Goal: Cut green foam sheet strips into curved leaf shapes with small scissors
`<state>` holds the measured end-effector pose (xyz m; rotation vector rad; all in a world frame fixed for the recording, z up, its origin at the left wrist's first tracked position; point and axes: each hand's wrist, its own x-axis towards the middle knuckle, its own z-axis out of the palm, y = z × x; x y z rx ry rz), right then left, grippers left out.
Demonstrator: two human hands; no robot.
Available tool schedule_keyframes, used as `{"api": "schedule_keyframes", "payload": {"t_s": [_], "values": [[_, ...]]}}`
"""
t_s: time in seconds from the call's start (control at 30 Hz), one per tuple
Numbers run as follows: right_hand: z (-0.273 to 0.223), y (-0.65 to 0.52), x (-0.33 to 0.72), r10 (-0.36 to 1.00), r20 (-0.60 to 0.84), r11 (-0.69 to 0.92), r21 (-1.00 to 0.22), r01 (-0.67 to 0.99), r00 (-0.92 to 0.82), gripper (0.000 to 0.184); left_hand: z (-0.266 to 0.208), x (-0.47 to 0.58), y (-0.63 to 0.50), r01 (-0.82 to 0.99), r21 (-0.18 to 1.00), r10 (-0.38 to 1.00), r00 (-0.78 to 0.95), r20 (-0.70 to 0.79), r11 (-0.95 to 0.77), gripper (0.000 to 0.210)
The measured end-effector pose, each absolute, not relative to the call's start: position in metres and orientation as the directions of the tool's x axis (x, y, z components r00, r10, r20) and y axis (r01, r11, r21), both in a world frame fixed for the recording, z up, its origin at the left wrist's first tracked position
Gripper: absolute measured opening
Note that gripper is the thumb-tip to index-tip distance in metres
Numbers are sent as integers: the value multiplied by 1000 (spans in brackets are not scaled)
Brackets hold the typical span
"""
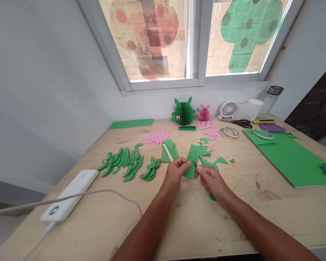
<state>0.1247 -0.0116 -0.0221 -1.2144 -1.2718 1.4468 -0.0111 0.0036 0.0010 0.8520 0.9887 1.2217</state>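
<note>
Left hand point(176, 172): thumb and fingers pinching the green paper piece point(193, 153) low on its left side.
Right hand point(212, 181): fingertips bunched at the paper's lower right edge; can't tell if they pinch it or something small.
Green paper piece: held up between both hands, over the table's point(179, 224) middle; drawn lines on its upper part, rounded lower end.
Under right hand: small green bit point(212, 197), partly hidden.
Scraps point(221, 160): green offcuts just beyond the right hand, best kept apart from finished shapes.
Pen point(167, 152): white, lying on another green sheet point(174, 155) near the left hand.
Curved green pieces point(150, 170): overlapping groups to the left, neat enough for comparing outlines.
Scissors point(243, 123): black-handled, at the back right, well apart from the hands.
Handling tip: probably best to steady the paper close to the worked edge, use small finger moves, avoid creasing the thin sheet.
</note>
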Motion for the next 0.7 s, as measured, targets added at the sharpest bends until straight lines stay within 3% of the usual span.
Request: {"api": "schedule_keyframes", "payload": {"t_s": [0.7], "values": [[-25, -12, 125, 976, -120, -110, -992, 63, -179, 46, 4, -12, 4, -381, 909, 986, 46, -161, 167, 23]]}}
